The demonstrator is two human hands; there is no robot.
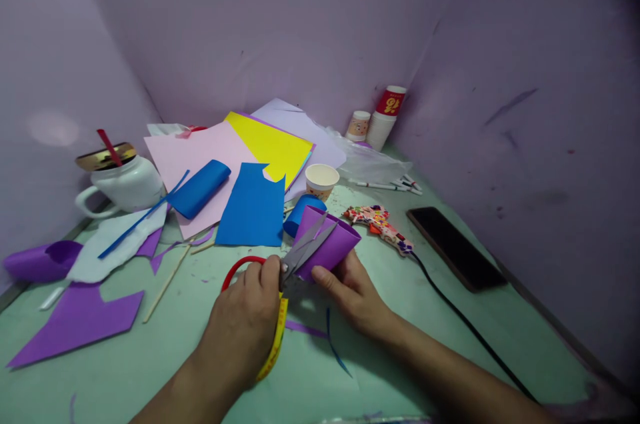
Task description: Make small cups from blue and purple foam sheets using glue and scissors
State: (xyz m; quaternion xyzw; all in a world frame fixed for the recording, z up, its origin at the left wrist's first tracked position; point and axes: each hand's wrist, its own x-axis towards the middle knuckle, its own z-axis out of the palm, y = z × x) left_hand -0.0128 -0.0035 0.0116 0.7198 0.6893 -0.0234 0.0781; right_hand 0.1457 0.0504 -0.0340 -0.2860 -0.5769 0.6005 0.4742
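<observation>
Left hand curled round scissors; right hand half-closed, pinching purple tube low. Tube looks light, bendy, easily crushed; best held gently there.

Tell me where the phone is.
In the head view, the phone lies on the table's right side, just right of the floral-patterned glue gun and its black cord.

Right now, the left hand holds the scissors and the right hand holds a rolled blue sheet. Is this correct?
The rolled sheet in the right hand is purple, not blue; the head view shows this. The left hand does hold the scissors.
</observation>
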